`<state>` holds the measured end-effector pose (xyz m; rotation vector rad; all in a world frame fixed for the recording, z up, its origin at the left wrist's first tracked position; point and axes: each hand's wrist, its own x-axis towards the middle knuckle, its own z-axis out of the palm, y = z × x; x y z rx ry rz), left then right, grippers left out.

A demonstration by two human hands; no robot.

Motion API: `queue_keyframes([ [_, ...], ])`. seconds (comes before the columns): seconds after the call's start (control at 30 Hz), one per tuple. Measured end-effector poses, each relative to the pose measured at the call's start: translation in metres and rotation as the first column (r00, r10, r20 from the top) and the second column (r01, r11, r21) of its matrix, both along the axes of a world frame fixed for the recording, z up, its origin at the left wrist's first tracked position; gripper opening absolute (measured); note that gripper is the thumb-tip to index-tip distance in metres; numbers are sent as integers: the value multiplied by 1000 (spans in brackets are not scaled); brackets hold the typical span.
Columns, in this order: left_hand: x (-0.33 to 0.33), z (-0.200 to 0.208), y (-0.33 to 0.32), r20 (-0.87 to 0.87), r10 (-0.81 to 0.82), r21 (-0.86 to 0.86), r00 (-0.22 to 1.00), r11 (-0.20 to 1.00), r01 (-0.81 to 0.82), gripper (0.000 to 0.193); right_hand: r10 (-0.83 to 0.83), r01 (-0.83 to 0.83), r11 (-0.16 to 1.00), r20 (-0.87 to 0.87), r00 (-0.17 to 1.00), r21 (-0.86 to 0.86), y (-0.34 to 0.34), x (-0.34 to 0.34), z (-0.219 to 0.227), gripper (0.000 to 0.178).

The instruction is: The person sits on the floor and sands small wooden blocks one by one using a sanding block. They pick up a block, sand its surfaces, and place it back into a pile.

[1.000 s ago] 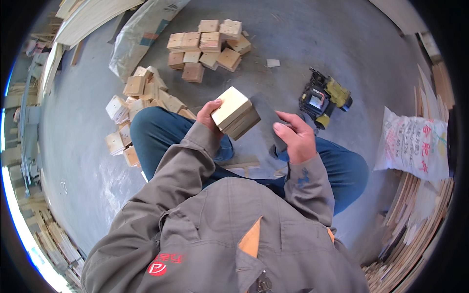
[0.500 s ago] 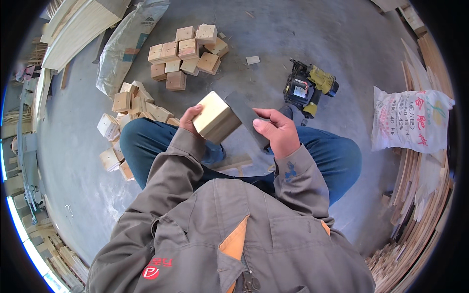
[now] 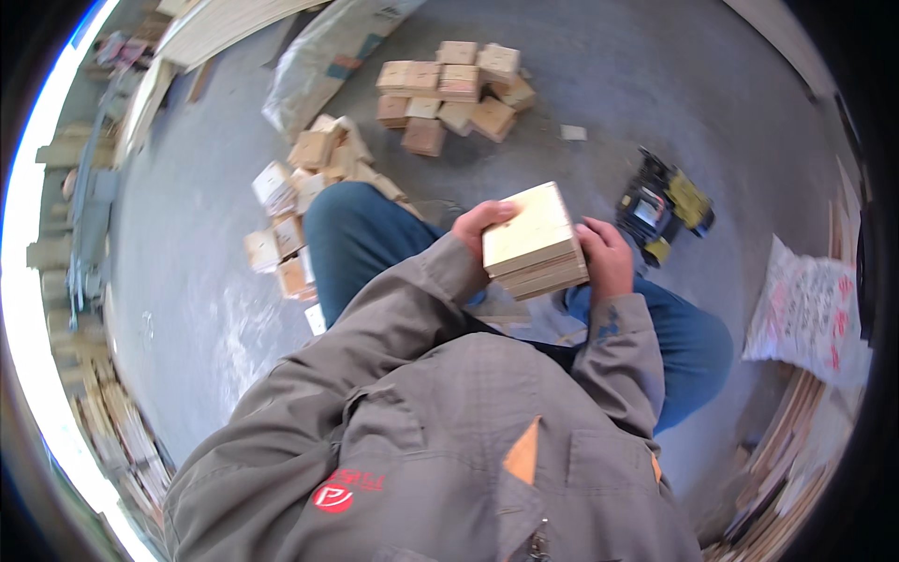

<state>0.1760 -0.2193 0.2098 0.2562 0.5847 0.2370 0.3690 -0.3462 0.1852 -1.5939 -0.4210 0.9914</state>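
In front of me is a squarish block of stacked plywood layers (image 3: 534, 234), pale on top, with its layered edges showing along the near side. My left hand (image 3: 479, 229) grips its left side, thumb on the top face. At the block's right side is my right hand (image 3: 609, 255), fingers curled and partly hidden by the wood. Of the dark flat slab that this hand holds in the earlier frame, almost nothing shows now; the block hides that spot.
Several similar wooden blocks lie piled at the far middle (image 3: 459, 84) and beside my left knee (image 3: 318, 159). A black and yellow nail gun (image 3: 660, 201) lies beyond my right knee. Wood strips and a white printed sack (image 3: 810, 314) are at the right; a plastic sack (image 3: 328, 61) lies far left.
The block has turned so its layered edge faces me. My right hand has moved in close against its right side, and the dark slab has gone from sight. My view has swung left.
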Motion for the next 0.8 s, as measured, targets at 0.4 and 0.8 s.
queue_keyframes([
  [0.4, -148, 102, 76, 282, 601, 412, 748, 628, -660, 65, -116, 125, 985, -82, 990, 118, 5, 2, -7, 38],
  [0.8, -373, -34, 56, -385, 895, 426, 226, 389, -817, 50, -145, 145, 989, -29, 989, -18, -12, -3, -6, 38],
])
